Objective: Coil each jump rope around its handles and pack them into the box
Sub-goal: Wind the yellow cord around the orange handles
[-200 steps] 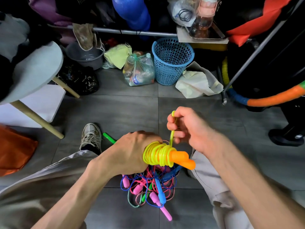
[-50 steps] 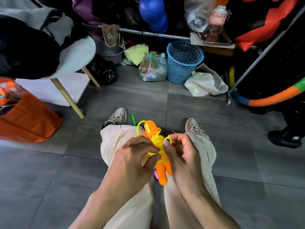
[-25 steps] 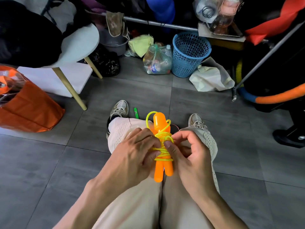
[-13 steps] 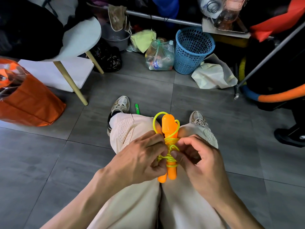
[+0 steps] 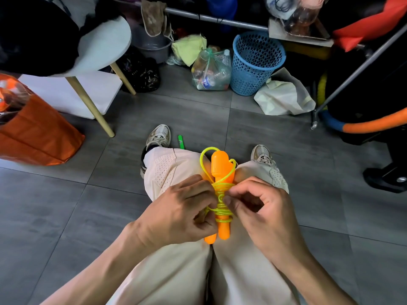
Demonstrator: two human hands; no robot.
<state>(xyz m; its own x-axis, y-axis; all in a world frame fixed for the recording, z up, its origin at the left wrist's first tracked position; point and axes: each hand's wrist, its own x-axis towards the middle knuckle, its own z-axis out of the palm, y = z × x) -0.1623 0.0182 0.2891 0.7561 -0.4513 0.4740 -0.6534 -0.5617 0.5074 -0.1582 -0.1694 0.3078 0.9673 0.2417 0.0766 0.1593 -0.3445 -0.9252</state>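
Note:
A jump rope with two orange handles (image 5: 221, 166) stands upright over my knees, its yellow-green cord (image 5: 221, 209) wound around the middle of the handles, with a loose loop arching past their tops. My left hand (image 5: 176, 213) grips the bundle from the left. From the right, my right hand (image 5: 257, 211) pinches the cord against the handles with thumb and forefinger. A green handle (image 5: 181, 142) of another rope lies on the floor between my shoes. No box is in view.
An orange bag (image 5: 37, 133) sits on the floor at left beside a white stool (image 5: 103, 47). A blue basket (image 5: 255, 62), a plastic bag of bottles (image 5: 211, 71) and a white bag (image 5: 284, 95) stand at the back. A foam hoop (image 5: 370, 124) lies at right.
Eight seconds ago I was winding the cord above a rope pile. Since then the bundle turned upright over my closed knees; in the last second both hands slid slightly lower on it.

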